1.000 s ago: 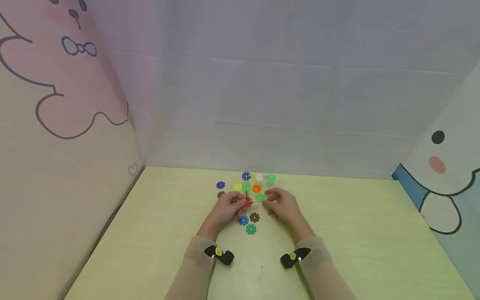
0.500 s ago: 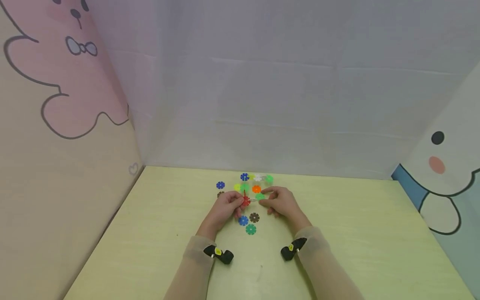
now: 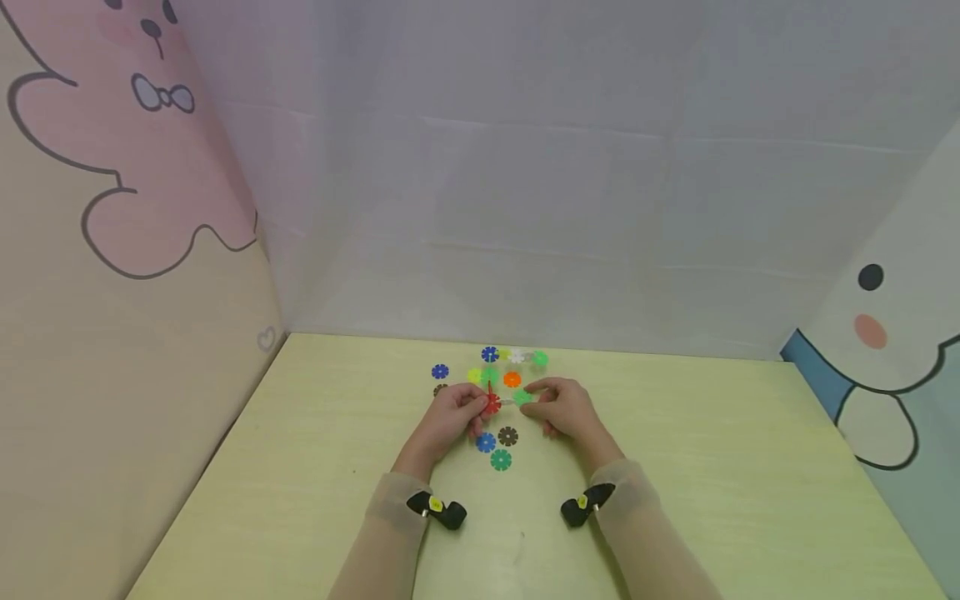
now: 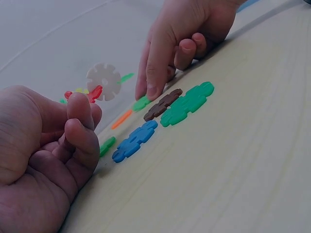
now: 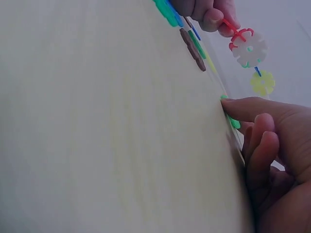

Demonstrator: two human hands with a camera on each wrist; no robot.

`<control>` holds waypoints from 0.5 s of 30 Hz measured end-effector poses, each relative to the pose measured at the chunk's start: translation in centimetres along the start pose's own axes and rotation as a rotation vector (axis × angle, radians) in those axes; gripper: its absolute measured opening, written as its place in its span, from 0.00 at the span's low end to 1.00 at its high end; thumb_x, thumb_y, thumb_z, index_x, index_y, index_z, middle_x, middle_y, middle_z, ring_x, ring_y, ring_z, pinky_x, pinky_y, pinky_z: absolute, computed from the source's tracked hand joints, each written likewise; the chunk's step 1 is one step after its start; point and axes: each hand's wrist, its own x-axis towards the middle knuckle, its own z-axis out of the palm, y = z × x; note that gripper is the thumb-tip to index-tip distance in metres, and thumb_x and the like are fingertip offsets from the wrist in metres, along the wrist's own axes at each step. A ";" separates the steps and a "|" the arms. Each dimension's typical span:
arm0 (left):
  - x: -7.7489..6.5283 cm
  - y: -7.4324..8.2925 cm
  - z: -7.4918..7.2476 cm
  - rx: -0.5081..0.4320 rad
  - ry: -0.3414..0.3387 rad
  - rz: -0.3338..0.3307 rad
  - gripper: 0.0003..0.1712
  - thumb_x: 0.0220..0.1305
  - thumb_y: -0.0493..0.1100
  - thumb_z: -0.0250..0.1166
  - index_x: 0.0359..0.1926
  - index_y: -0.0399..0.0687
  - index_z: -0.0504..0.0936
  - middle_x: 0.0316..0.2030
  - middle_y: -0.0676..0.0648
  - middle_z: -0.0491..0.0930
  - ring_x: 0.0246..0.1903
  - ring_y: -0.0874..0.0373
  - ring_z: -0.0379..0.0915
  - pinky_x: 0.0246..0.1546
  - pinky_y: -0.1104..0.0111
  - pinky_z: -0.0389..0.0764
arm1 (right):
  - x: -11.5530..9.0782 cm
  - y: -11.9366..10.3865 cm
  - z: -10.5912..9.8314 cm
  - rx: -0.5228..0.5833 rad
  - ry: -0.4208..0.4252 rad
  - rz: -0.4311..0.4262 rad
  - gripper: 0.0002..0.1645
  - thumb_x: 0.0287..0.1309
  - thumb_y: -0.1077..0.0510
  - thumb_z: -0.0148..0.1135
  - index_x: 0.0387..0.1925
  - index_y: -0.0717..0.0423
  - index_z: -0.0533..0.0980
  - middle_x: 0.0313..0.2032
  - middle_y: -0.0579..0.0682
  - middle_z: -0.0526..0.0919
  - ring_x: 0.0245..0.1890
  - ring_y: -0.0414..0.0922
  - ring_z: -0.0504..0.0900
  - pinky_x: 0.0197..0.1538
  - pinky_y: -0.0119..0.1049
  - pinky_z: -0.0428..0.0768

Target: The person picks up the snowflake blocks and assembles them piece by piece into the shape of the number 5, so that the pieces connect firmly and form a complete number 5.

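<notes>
My left hand [image 3: 450, 417] pinches a red notched snowflake disc [image 3: 492, 404] between thumb and fingers, raised over the table. A white disc [image 4: 103, 81] is slotted edgewise to the red piece and points toward my right hand [image 3: 566, 410]. Thumb and forefinger of my right hand close on a light green disc [image 3: 522, 397], its edge showing at the fingertips [image 4: 152, 91] low over the tabletop. In the right wrist view the thumb covers part of the green disc [image 5: 234, 120]. Nearer me lie flat a blue disc [image 3: 486, 442], a brown disc [image 3: 507, 437] and a dark green disc [image 3: 501, 460].
An orange disc [image 3: 512, 380] and a yellow disc [image 3: 475, 376] lie beyond my hands. A dark blue disc [image 3: 440, 372] is farther left. A row including another blue disc [image 3: 490, 354] and a white disc [image 3: 517, 356] runs near the table's [image 3: 735, 467] back edge.
My right hand first moved left onto the light green disc, and the disc has since shifted slightly toward me and right. The left hand keeps holding the red disc, almost still.
</notes>
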 end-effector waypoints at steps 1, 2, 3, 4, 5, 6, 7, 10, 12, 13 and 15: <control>0.0 0.0 0.0 0.001 0.001 -0.003 0.10 0.84 0.37 0.61 0.43 0.36 0.83 0.31 0.46 0.83 0.23 0.58 0.77 0.28 0.70 0.83 | -0.1 0.0 0.0 -0.002 0.006 0.008 0.23 0.61 0.58 0.82 0.57 0.57 0.87 0.27 0.51 0.81 0.14 0.41 0.74 0.20 0.32 0.75; 0.0 0.0 0.0 0.002 0.004 -0.006 0.10 0.84 0.37 0.61 0.43 0.36 0.83 0.31 0.46 0.84 0.23 0.58 0.77 0.28 0.70 0.83 | -0.2 0.0 0.0 -0.007 0.013 0.016 0.23 0.60 0.58 0.82 0.56 0.56 0.88 0.28 0.50 0.81 0.14 0.41 0.74 0.21 0.32 0.75; 0.0 0.1 0.0 0.001 0.006 -0.011 0.10 0.84 0.37 0.60 0.43 0.36 0.83 0.31 0.46 0.84 0.23 0.58 0.77 0.28 0.70 0.83 | -0.3 0.0 0.0 -0.009 0.019 0.025 0.22 0.59 0.58 0.82 0.55 0.56 0.88 0.29 0.50 0.82 0.14 0.41 0.74 0.21 0.32 0.74; 0.0 0.1 0.0 0.002 0.007 -0.015 0.10 0.84 0.37 0.60 0.43 0.36 0.83 0.31 0.46 0.84 0.23 0.58 0.77 0.28 0.70 0.82 | -0.4 0.0 0.1 -0.011 0.024 0.034 0.22 0.59 0.58 0.82 0.55 0.56 0.88 0.29 0.50 0.82 0.14 0.40 0.73 0.22 0.32 0.74; 0.0 0.1 0.0 0.003 0.009 -0.018 0.10 0.84 0.37 0.60 0.43 0.36 0.83 0.31 0.46 0.84 0.23 0.58 0.77 0.28 0.70 0.82 | -0.6 0.0 0.1 -0.012 0.033 0.043 0.22 0.58 0.58 0.83 0.54 0.56 0.89 0.30 0.50 0.83 0.15 0.40 0.73 0.22 0.32 0.74; 0.0 0.1 0.0 0.002 0.010 -0.022 0.10 0.84 0.37 0.61 0.43 0.36 0.83 0.31 0.46 0.84 0.23 0.58 0.77 0.28 0.70 0.82 | -0.7 0.0 0.1 -0.014 0.040 0.050 0.21 0.57 0.58 0.83 0.53 0.55 0.89 0.31 0.50 0.83 0.15 0.41 0.73 0.23 0.32 0.75; 0.0 0.1 0.0 0.003 0.010 -0.023 0.09 0.83 0.37 0.61 0.43 0.36 0.83 0.31 0.46 0.84 0.23 0.58 0.77 0.28 0.70 0.82 | -0.9 -0.1 0.1 -0.016 0.047 0.057 0.21 0.57 0.58 0.83 0.52 0.55 0.89 0.32 0.50 0.84 0.16 0.41 0.73 0.23 0.33 0.75; 0.0 0.1 0.0 0.011 0.008 -0.016 0.09 0.83 0.37 0.61 0.43 0.35 0.83 0.31 0.46 0.84 0.23 0.59 0.77 0.27 0.70 0.82 | -1.3 -0.2 0.2 -0.011 0.067 0.070 0.19 0.55 0.59 0.84 0.50 0.55 0.90 0.36 0.51 0.84 0.19 0.42 0.75 0.26 0.33 0.77; 0.0 0.1 0.0 0.015 0.003 -0.007 0.09 0.83 0.37 0.62 0.44 0.34 0.83 0.31 0.46 0.83 0.23 0.59 0.77 0.27 0.71 0.81 | -1.6 -0.3 0.3 0.000 0.079 0.070 0.19 0.55 0.59 0.84 0.48 0.55 0.89 0.38 0.52 0.85 0.20 0.43 0.76 0.27 0.34 0.79; 0.0 0.2 0.0 0.017 0.002 -0.003 0.09 0.83 0.37 0.62 0.44 0.34 0.83 0.31 0.46 0.83 0.23 0.60 0.77 0.27 0.71 0.81 | -1.7 -0.3 0.3 0.013 0.084 0.070 0.18 0.55 0.60 0.84 0.48 0.56 0.89 0.39 0.52 0.86 0.21 0.43 0.78 0.28 0.34 0.80; 0.0 0.2 0.1 0.018 0.001 -0.004 0.10 0.83 0.37 0.62 0.44 0.33 0.83 0.30 0.46 0.83 0.23 0.60 0.77 0.27 0.71 0.80 | -1.9 -0.2 0.3 0.046 0.095 0.069 0.17 0.55 0.60 0.84 0.47 0.58 0.88 0.41 0.53 0.87 0.22 0.43 0.81 0.28 0.34 0.81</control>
